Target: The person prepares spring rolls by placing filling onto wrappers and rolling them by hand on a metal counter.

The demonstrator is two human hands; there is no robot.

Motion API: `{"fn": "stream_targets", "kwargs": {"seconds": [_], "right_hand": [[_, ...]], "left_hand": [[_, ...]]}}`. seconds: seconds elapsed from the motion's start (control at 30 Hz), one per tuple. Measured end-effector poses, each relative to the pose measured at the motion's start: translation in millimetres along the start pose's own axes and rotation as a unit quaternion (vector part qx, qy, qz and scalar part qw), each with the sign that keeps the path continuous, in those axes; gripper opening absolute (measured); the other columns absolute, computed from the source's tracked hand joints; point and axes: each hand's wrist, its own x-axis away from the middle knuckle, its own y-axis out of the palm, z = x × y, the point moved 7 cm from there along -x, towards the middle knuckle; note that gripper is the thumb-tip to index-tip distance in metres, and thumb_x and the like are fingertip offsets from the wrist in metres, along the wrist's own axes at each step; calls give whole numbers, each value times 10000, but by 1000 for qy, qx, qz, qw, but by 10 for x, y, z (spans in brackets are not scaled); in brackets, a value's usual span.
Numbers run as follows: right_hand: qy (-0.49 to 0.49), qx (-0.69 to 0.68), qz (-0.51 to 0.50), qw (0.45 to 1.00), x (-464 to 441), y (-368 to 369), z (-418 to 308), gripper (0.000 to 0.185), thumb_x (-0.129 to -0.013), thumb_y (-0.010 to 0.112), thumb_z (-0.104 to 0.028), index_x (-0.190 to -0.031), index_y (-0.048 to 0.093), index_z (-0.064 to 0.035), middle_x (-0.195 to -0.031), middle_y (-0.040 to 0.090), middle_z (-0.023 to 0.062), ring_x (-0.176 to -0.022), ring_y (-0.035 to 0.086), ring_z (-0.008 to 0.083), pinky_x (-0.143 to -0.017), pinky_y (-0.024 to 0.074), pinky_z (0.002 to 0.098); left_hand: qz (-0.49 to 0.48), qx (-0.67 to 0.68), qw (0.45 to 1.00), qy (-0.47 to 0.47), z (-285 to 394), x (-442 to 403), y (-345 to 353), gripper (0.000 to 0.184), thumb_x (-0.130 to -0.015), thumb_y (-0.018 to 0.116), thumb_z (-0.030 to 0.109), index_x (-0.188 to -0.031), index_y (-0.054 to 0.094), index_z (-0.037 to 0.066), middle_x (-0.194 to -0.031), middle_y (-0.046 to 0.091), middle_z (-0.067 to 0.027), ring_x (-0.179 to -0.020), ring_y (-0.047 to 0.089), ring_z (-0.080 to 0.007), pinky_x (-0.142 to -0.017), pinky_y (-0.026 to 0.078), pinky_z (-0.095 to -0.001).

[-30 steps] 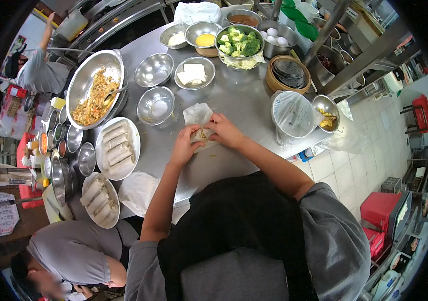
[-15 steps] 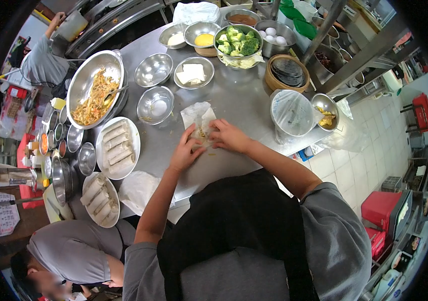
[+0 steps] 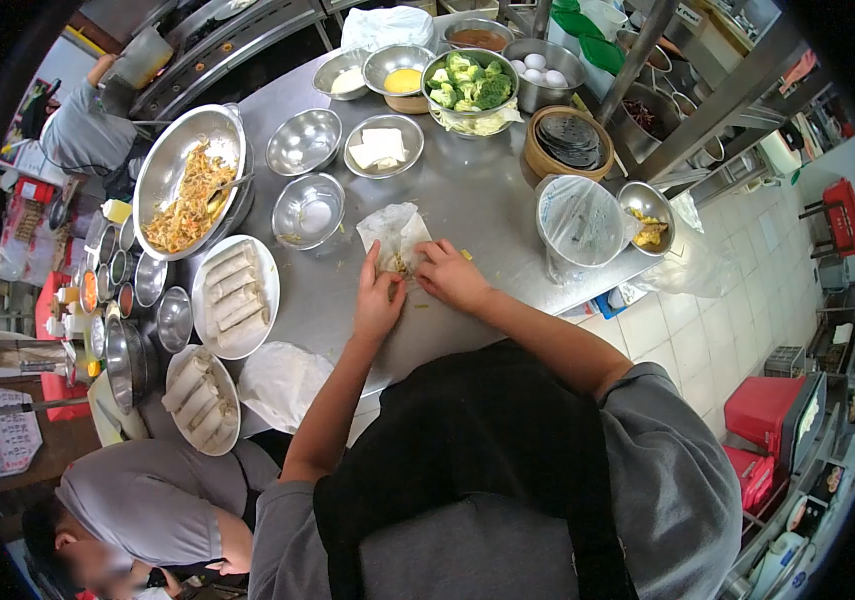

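Note:
A thin white spring roll wrapper (image 3: 389, 226) lies on the steel table, its far part flat and its near part folded over a shredded filling. My left hand (image 3: 380, 299) grips the near left side of the wrapper with curled fingers. Opposite it, my right hand (image 3: 453, 277) pinches the near right side. Some filling shows between the fingertips; my hands hide the rest of the roll. To the left, finished spring rolls lie in a row on an oval white plate (image 3: 271, 290), and more rest on a second plate (image 3: 233, 432).
A large steel bowl (image 3: 145, 160) of shredded filling with a spoon stands at left. Steel bowls, one with white blocks (image 3: 380, 148), one with broccoli (image 3: 469, 82), line the back. A plastic-covered tub (image 3: 579, 222) stands right. A co-worker (image 3: 152, 500) is at lower left.
My left hand has shifted slightly right and forward, its fingers closer together around the near fold. My right hand's fingers have drawn in at the right side of the wrapper.

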Motion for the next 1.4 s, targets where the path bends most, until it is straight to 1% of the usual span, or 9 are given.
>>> {"fn": "stream_targets", "kwargs": {"seconds": [0.13,0.33,0.43,0.67,0.77,0.87,1.07,1.23,1.4], "right_hand": [[1,-8,17,1000,8,-10,-14,119,-815,709,-136,-897,661,-65,-1281,551,120,-1142,527,346,-947,497,421],[-8,-16,24,1000,61,-46,-47,121,-826,711,-152,-908,663,-76,-1270,553,116,-1130,528,342,-965,480,429],[-4,-15,20,1000,93,6,-20,132,-827,719,-169,-922,674,-89,-1228,560,95,-1106,532,322,-943,475,434],[-47,71,-11,996,133,-31,-94,151,-808,716,-261,-904,692,-147,-1044,590,24,-1068,539,231,-913,417,399],[-114,123,-9,986,134,74,-77,153,-794,700,-264,-886,672,-145,-981,606,21,-1049,554,224,-914,405,394],[-115,143,-23,983,85,87,-91,120,-834,702,-232,-875,643,-136,-937,612,14,-996,574,207,-876,419,379],[-60,72,-15,995,-7,126,50,150,-850,663,-251,-892,640,-109,-938,617,49,-1002,581,246,-885,415,406],[-65,41,-47,996,33,2,-1,232,-858,696,-272,-987,610,-98,-1048,585,84,-1080,549,280,-901,428,430],[-25,-40,-58,997,126,-123,-23,353,-837,733,-222,-1135,589,-98,-1194,541,110,-1164,513,309,-971,432,453]], "left_hand": [[1,13,1000,-8,39,13,-1,99,-792,714,15,-844,630,15,-1555,357,-219,-1377,417,-430,-1127,369,-464],[-91,43,995,27,-4,54,63,120,-800,707,18,-867,607,26,-1528,399,-185,-1366,426,-423,-1177,306,-507],[-101,41,993,54,8,40,30,152,-818,723,8,-897,594,26,-1507,424,-187,-1373,431,-398,-1118,379,-438],[-113,28,991,62,-39,41,36,282,-793,820,145,-932,606,26,-1514,423,-174,-1369,440,-390,-1108,403,-437],[-110,15,991,69,-34,36,34,296,-790,822,163,-942,607,26,-1513,423,-175,-1355,453,-393,-1103,410,-440],[-103,6,993,63,62,26,17,291,-792,815,162,-942,606,26,-1502,430,-177,-1334,468,-404,-1088,424,-452],[-64,-28,996,62,19,34,74,254,-828,783,159,-955,606,30,-1459,484,-159,-1304,504,-378,-1041,467,-433],[-62,-148,976,150,132,3,85,153,-905,688,173,-959,608,54,-1439,533,-82,-1289,532,-329,-1047,472,-409],[-75,-177,967,167,160,-25,64,125,-919,667,177,-974,598,89,-1435,561,-13,-1309,532,-274,-1056,468,-377]]}}
